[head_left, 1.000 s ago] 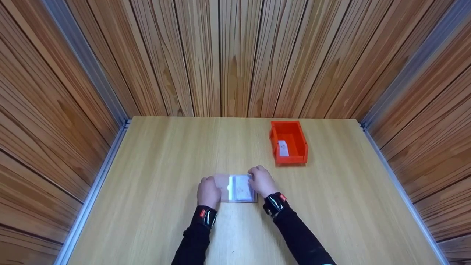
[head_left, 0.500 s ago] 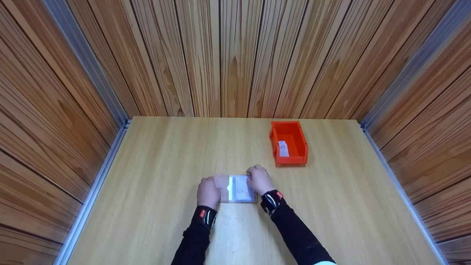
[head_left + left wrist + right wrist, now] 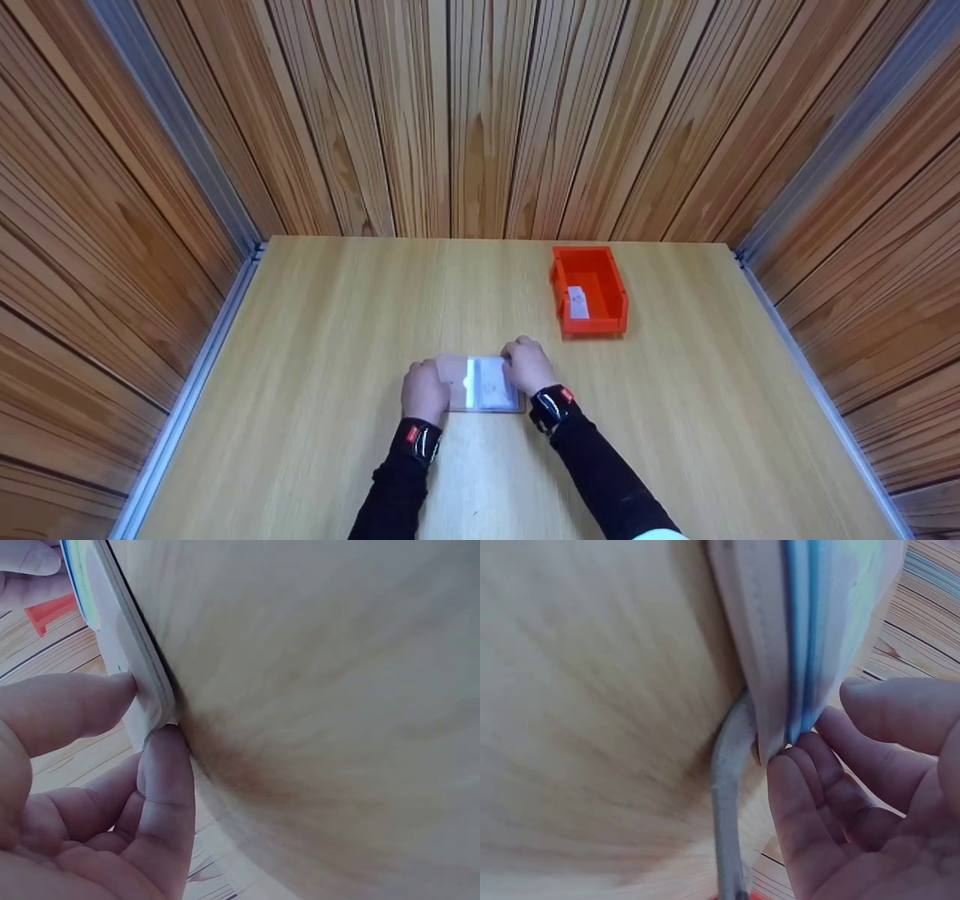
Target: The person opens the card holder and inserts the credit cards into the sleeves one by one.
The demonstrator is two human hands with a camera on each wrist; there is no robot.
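Observation:
A flat translucent card pouch (image 3: 484, 384) with a pale blue strip lies on the wooden table (image 3: 315, 337) near its front middle. My left hand (image 3: 424, 388) is at the pouch's left edge. In the left wrist view, thumb and forefinger (image 3: 112, 694) pinch a corner of the pouch (image 3: 120, 652). My right hand (image 3: 527, 365) is at the pouch's right edge. In the right wrist view, its curled fingertips (image 3: 799, 757) meet the blue-striped edge of the pouch (image 3: 810, 622), with the thumb just above. A grey cord (image 3: 729, 765) curves out from under the pouch.
An orange bin (image 3: 600, 285) stands at the back right of the table with a white card (image 3: 576, 301) inside it. Wood-panelled walls close the table in at the back and on both sides, with metal rails along the side edges.
My right hand and forearm have shifted a little to the left along the pouch's right edge. The pouch and my left hand have stayed in place.

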